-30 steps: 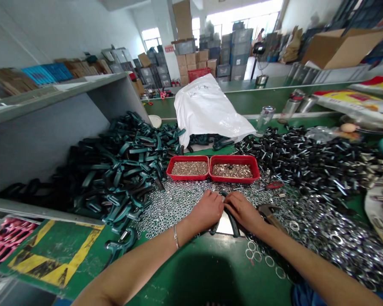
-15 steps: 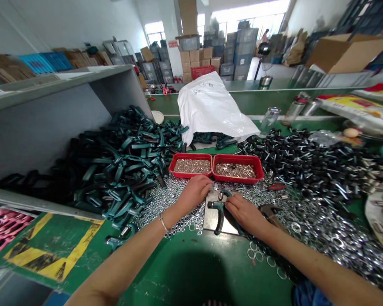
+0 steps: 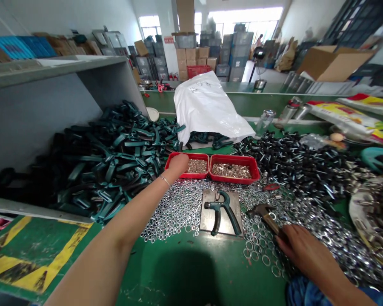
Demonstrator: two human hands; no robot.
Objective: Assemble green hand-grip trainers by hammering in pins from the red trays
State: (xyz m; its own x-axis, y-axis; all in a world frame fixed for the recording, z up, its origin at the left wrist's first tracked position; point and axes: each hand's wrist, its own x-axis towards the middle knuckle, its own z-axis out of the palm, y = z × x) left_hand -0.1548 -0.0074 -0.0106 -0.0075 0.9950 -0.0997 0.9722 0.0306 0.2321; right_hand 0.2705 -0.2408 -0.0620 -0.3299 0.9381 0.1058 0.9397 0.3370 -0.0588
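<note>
Dark green and black hand grippers (image 3: 108, 157) are heaped high on my far left, spilling against a grey steel shelf (image 3: 51, 123), with a green mat (image 3: 35, 255) striped in yellow and black tape just below them. Moving right, here's the left hand (image 3: 178, 165), arm stretched out, fingers curled down at the near corner of a red tray (image 3: 232, 180), in the compartment of small silver parts. Can't tell from here whether it's closed on any. Centre of the bench now: a single hand gripper (image 3: 217, 210) lies flat on a steel plate (image 3: 207, 221), neither hand touching it, and shiny steel nuts (image 3: 172, 208) are scattered all around that plate. Further right, a small red-handled tool (image 3: 271, 187) sits at the edge of a spread of black knobs with bolts (image 3: 296, 165). Lower right, the right hand (image 3: 306, 250) is curled, fingers over the end of a metal-headed hand tool (image 3: 264, 214). Can't tell if that's a real grip.
</note>
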